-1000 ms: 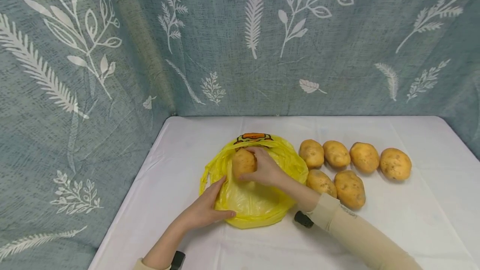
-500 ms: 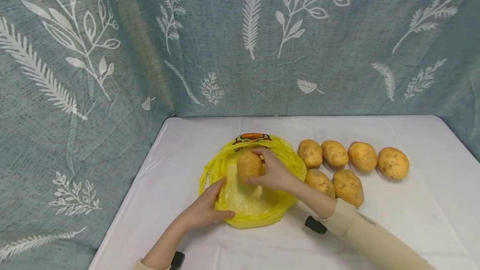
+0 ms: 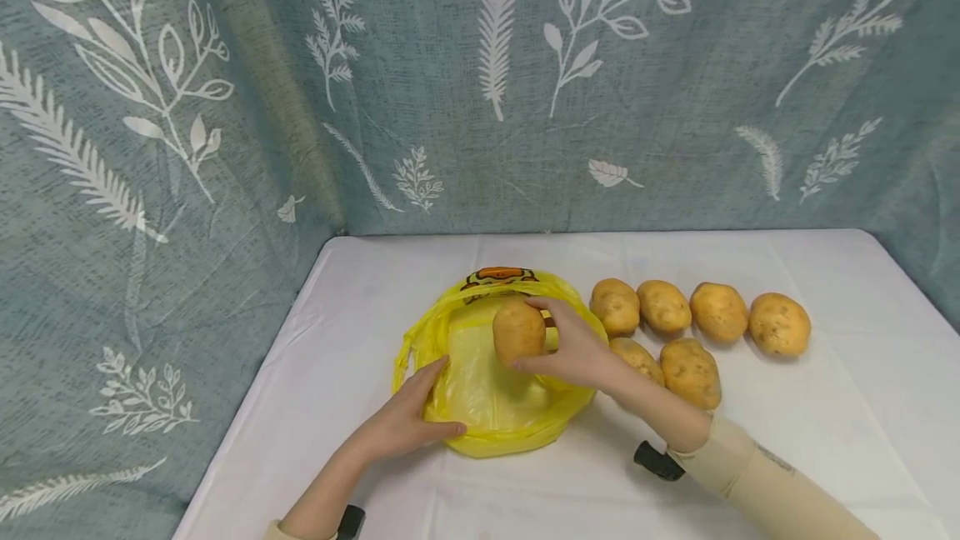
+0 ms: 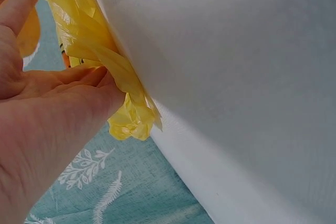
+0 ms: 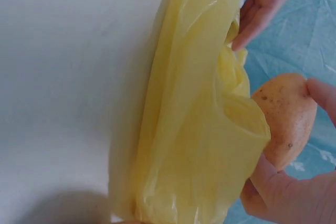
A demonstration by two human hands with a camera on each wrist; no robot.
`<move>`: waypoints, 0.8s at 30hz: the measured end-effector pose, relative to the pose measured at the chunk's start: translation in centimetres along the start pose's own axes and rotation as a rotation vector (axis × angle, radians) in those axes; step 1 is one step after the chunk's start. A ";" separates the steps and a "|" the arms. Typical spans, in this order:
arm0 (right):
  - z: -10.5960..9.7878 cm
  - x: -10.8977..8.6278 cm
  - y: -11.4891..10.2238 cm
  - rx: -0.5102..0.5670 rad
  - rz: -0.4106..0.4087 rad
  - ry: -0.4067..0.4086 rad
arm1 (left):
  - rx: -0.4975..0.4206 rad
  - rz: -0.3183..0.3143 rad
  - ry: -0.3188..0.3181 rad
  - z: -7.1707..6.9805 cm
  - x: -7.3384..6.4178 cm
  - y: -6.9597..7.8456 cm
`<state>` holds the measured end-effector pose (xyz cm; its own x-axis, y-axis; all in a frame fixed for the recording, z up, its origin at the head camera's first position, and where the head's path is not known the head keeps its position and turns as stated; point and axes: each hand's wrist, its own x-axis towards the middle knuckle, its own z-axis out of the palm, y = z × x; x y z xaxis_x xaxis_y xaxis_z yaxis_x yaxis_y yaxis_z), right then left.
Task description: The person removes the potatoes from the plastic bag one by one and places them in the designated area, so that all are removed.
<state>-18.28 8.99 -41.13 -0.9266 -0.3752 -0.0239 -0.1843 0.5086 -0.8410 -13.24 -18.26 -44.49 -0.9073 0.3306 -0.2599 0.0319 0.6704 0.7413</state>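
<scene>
My right hand (image 3: 573,348) grips a potato (image 3: 519,332) between thumb and fingers, over the mouth of a yellow plastic bag (image 3: 517,444). In the right wrist view the potato (image 5: 286,119) is clear above the bag's rim (image 5: 247,116). At the bag's left side, my left hand (image 3: 405,419) holds the rim, thumb toward the front. The left wrist view shows its fingers (image 4: 107,85) curled at the crumpled yellow plastic (image 4: 84,24); some fingertips are hidden by it. Printed orange and black marks show on the bag's far side.
Several potatoes (image 3: 718,312) lie right of the bag in two rows on the white-covered table (image 3: 360,273). One nearer potato (image 3: 637,359) is partly hidden behind my right forearm. A blue-green leaf-patterned cloth (image 3: 540,148) hangs behind the table and along its left.
My right hand has shifted right with the potato, from the bag's left inner side toward the middle of its mouth. My left hand stays at the rim. The head view has shifted slightly.
</scene>
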 end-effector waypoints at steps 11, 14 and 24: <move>-2.2 -1.9 -0.1 0.074 0.050 -0.006 | -0.002 -0.012 -0.001 0.0 0.1 0.1; -3.0 -2.6 0.0 0.081 0.061 -0.007 | 0.005 -0.006 0.001 0.0 0.0 0.1; -5.1 -4.4 1.0 0.076 0.038 0.031 | 0.010 0.007 0.003 0.0 0.0 0.2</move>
<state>-16.02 15.10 -39.07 -0.9423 -0.3324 -0.0408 -0.1246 0.4612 -0.8785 -13.20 -18.14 -44.33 -0.9082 0.3331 -0.2534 0.0422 0.6751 0.7365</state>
